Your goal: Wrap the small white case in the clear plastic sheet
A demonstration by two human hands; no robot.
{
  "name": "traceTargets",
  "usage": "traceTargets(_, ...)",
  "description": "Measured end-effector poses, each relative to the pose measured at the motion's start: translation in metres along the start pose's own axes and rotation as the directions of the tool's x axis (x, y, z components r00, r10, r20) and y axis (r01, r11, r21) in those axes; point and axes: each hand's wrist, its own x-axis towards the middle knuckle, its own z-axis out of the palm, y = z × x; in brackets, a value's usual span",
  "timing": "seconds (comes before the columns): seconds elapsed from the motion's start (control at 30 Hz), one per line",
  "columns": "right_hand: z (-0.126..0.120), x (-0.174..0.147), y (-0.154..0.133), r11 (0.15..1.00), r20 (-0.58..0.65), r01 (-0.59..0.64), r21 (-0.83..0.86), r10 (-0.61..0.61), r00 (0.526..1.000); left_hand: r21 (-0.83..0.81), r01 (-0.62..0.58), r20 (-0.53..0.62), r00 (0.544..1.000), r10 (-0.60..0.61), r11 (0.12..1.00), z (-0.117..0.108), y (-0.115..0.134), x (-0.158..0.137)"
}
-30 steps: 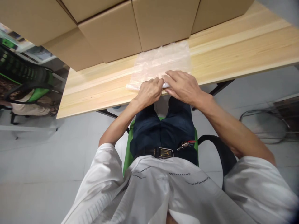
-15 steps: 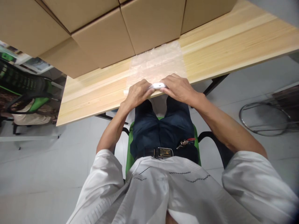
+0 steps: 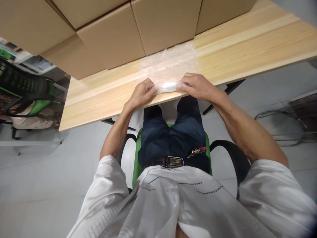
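A sheet of clear plastic wrap [image 3: 170, 64], wrinkled and faintly pink, lies on the wooden table [image 3: 247, 49] near its front edge. At the sheet's near end is a small white, glossy object [image 3: 169, 85] with rounded ends; its kind cannot be made out. Film seems to be folded over it. My left hand [image 3: 143, 92] is closed at the left end of this fold, thumb and fingers pinching the wrap. On the other side my right hand [image 3: 196, 86] grips the fold's right end, its thumb pressed along it.
Cardboard boxes [image 3: 168, 24] stand stacked along the table's back. A green and black chair [image 3: 27, 86] with a seated person is at the left. To the right a round metal-framed stool [image 3: 281, 127] stands on the floor. My chair's armrests [image 3: 228, 148] flank me.
My hands have moved apart and slightly away from me, onto the table edge. The white object has gone from between my fingers to lying in the near fold of the wrap.
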Motion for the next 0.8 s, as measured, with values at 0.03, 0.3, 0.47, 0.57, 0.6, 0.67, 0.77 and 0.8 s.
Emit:
traceTargets(0.03,-0.001,0.000,-0.002,1.000,0.004,-0.016,-0.014,0.016,1.000,0.018,0.016,0.002,1.000,-0.016,1.000,0.000,0.002,0.000)
traceTargets(0.3,-0.010,0.003,-0.012,0.990,0.022,-0.125,-0.058,0.126,0.992,-0.029,0.147,0.048,0.988,-0.146,0.989,-0.007,0.007,0.011)
traceTargets(0.47,-0.006,0.008,-0.003,0.981,-0.005,-0.179,-0.079,0.179,0.984,-0.045,0.182,0.069,0.981,-0.179,0.982,-0.010,0.000,0.020)
traceTargets(0.57,-0.001,0.009,0.000,0.967,-0.035,-0.219,-0.130,0.216,0.976,0.020,0.188,0.033,0.982,-0.188,0.982,-0.008,-0.007,0.024)
traceTargets(0.6,0.001,0.009,0.000,0.961,-0.050,-0.237,-0.144,0.233,0.971,0.049,0.185,0.021,0.982,-0.186,0.982,-0.007,-0.010,0.024)
traceTargets(0.67,0.003,0.008,0.003,0.950,-0.081,-0.271,-0.156,0.261,0.962,0.112,0.178,0.002,0.984,-0.179,0.978,-0.005,-0.016,0.024)
traceTargets(0.77,0.006,0.005,0.009,0.946,-0.119,-0.283,-0.162,0.265,0.957,0.199,0.182,-0.005,0.983,-0.185,0.963,-0.005,-0.024,0.021)
traceTargets(0.8,0.007,0.004,0.012,0.946,-0.129,-0.278,-0.167,0.258,0.957,0.220,0.188,-0.005,0.981,-0.192,0.957,-0.005,-0.026,0.020)
